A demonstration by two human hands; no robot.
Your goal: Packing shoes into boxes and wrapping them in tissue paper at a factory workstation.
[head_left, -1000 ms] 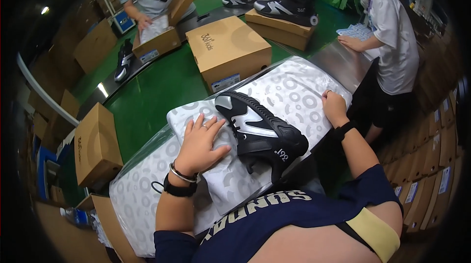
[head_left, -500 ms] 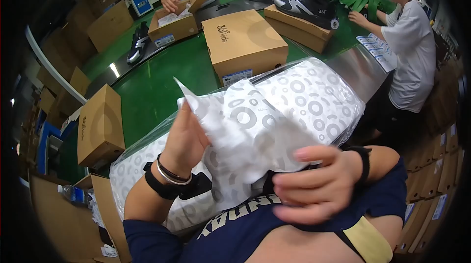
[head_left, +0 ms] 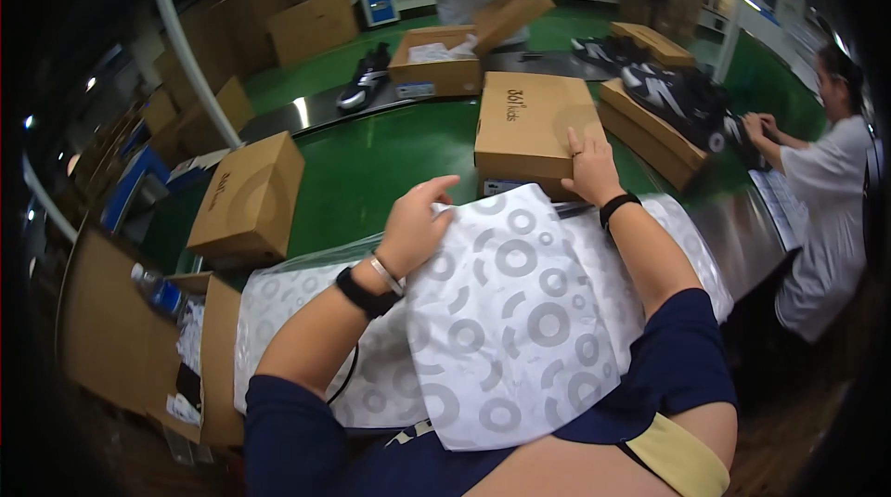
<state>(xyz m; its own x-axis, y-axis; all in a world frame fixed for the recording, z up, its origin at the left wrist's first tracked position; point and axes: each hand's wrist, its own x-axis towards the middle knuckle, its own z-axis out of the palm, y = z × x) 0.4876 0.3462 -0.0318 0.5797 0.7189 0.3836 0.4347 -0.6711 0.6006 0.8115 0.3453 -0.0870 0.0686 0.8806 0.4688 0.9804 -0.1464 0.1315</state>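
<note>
Patterned paper (head_left: pixel 520 321) is lying centrally; at its 11 o'clock corner the left hand (head_left: pixel 418 228) is curling, whether pinching I cannot tell. Toward 1 o'clock the right hand (head_left: pixel 592 167) is resting, fingers spread, on a box (head_left: pixel 534 116).

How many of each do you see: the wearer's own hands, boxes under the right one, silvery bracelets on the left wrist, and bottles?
Wearer's hands (left hand, right hand): 2
Box under right hand: 1
Silvery bracelet: 1
Bottle: 1
Total: 5
</note>
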